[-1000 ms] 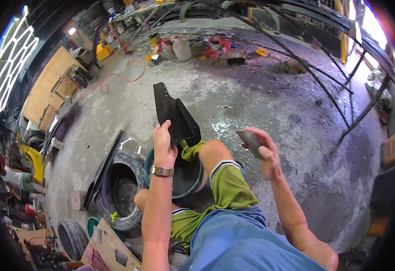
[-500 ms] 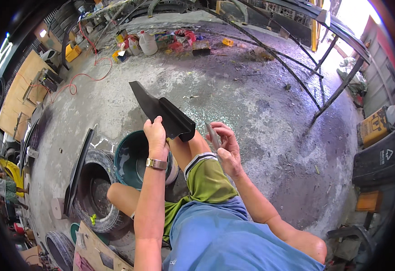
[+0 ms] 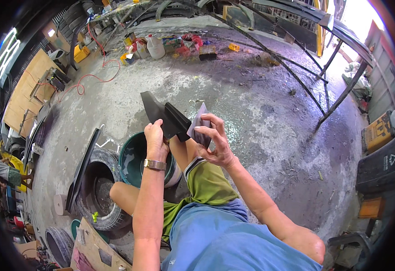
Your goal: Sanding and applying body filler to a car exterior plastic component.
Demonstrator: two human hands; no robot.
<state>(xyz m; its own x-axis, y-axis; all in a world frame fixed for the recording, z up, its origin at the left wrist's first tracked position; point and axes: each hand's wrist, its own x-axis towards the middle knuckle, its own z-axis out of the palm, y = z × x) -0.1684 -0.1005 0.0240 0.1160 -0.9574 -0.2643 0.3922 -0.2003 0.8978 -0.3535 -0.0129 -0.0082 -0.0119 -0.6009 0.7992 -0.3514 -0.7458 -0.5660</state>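
My left hand, with a metal watch on its wrist, is closed on the lower edge of a long black plastic trim panel. The panel slants from upper left to lower right above my knee and has a raised ridge along one part. In my right hand a thin grey sheet, apparently sandpaper, is pinched between thumb and fingers. Its pointed corner stands up beside the panel's right end; whether they touch I cannot tell. Below my left hand stands a dark green bucket, partly hidden by my forearm.
A tire lies left of the bucket, with a long black strip leaning across it. Bottles and litter line the floor ahead. A metal frame stands ahead right; a dark bin is far right. Another person is at far left.
My right hand has turned and moved left and up, so the grey sheet now shows its flat face close to the panel. The panel's far tip has dropped slightly and shifted right.
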